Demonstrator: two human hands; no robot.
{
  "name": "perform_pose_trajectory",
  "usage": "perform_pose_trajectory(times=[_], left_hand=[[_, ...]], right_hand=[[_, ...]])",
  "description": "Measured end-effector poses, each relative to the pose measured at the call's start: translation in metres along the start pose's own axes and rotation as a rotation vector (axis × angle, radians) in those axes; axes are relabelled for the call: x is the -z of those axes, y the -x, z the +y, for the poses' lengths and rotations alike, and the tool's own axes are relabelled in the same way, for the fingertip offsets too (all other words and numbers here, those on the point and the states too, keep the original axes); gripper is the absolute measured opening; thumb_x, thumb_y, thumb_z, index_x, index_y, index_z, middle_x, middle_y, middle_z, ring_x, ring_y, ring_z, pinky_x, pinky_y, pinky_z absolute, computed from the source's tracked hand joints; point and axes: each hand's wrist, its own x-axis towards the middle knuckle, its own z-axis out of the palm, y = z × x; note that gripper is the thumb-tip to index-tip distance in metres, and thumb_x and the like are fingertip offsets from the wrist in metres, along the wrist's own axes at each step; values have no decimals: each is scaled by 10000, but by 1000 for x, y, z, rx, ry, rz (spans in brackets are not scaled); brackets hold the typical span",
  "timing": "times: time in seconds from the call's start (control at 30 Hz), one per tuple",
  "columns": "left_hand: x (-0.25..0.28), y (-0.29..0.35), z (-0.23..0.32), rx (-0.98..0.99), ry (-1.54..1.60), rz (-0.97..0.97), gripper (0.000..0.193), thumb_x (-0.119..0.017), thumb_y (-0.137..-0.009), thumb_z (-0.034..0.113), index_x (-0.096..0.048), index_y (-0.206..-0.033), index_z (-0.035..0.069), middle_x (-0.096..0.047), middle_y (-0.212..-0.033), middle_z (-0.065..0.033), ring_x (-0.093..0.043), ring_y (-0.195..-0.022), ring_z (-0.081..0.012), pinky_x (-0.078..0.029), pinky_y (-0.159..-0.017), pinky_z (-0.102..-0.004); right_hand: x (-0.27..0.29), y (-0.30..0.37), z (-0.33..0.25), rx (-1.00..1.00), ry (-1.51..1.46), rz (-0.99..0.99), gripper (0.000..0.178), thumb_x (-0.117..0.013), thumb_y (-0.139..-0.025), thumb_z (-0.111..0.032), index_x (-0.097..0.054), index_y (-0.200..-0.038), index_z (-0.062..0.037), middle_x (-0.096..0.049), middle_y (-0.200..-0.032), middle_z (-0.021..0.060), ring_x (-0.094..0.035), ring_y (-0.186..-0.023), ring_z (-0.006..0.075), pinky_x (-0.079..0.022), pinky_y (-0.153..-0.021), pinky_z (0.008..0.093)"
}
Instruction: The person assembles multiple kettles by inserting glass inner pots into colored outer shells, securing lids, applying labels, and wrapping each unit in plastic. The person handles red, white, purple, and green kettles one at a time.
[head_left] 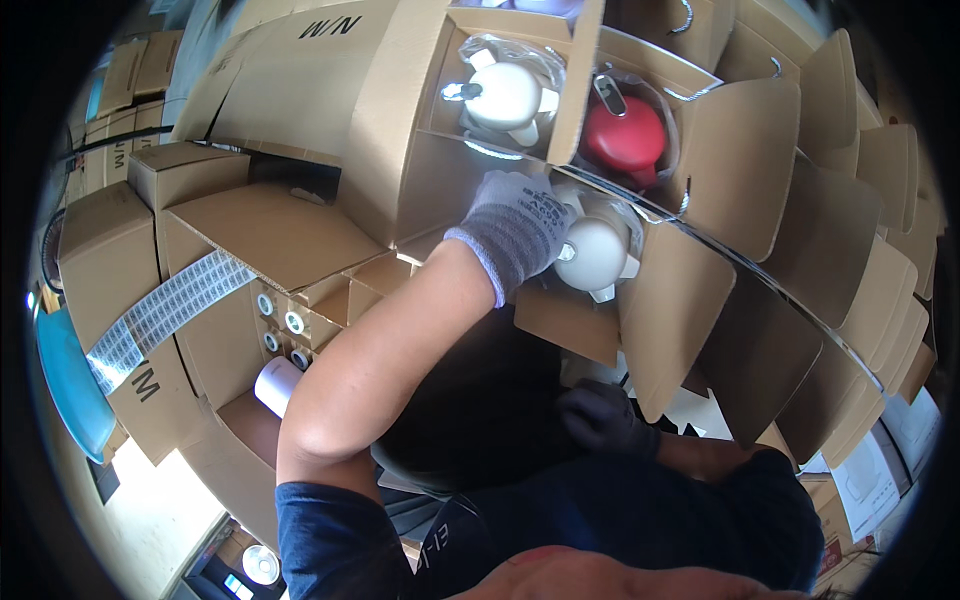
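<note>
My left hand [520, 220], in a grey knitted glove, reaches into an upright cardboard box beside a white rounded appliance [594, 255] with stubby projections and clear plastic wrap. Its fingers bend away from view, and what they grip is hidden. Down near my lap, my right hand [605, 415] wears a darker-looking glove. Shadow and blur obscure its fingers. Another white appliance [505, 97] in plastic lies in the compartment beyond my left hand. To its right, a similar red appliance [625, 133] with a grey strip on top sits in its own box.
Open cardboard boxes [742, 150] with raised flaps crowd the right side. At left, a strip of printed labels [172, 313] hangs over a carton above several white rolls or tubes [294, 322]. A pale cylinder [277, 387] lies near my left elbow. Closed cartons [300, 85] stand at the back.
</note>
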Motion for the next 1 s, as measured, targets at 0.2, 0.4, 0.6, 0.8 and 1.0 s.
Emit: perform_pose_trajectory(times=[0.2, 0.4, 0.6, 0.8, 1.0], left_hand=[[9, -7, -10, -32, -92, -198, 225, -510, -945, 161, -686, -1085, 174, -718, -896, -100, -720, -844, -269, -548, -688, -425], [-18, 5, -20, -136, -407, 60, 230, -512, -977, 238, -632, -1172, 258, -629, -926, -52, -647, -880, -224, -497, -748, -387], [-22, -8, -14, -48, -286, -246, 285, -451, -988, 363, -612, -1210, 285, -654, -834, -36, -695, -773, -213, -526, -655, -367], [-46, -40, -13, 205, -103, -436, 788, -229, -965, 732, -742, -1060, 142, -727, -910, -41, -729, -873, -217, -568, -698, -378], [-18, -46, 14, 144, -374, -558, 645, -491, -877, 731, -644, -1241, 222, -725, -971, -64, -721, -834, -288, -571, -635, -505]], right_hand=[[-11, 12, 17, -63, -67, 29, 200, -661, -861, -171, -644, -1042, -88, -659, -931, 143, -662, -859, 330, -538, -762, 433], [-9, 10, 15, -75, -120, 25, 175, -660, -863, -179, -655, -1018, -98, -682, -906, 121, -678, -853, 315, -547, -759, 439], [-8, 9, 14, -115, -146, 3, 176, -651, -867, -193, -656, -1015, -97, -670, -909, 130, -665, -863, 320, -539, -773, 435], [-7, 11, 16, -124, -128, -12, 174, -646, -868, -188, -656, -1018, -100, -654, -933, 129, -648, -865, 321, -529, -777, 429], [-2, 6, 8, -169, -129, -21, 161, -638, -875, -175, -651, -1016, -97, -650, -954, 125, -646, -865, 321, -528, -782, 425]])
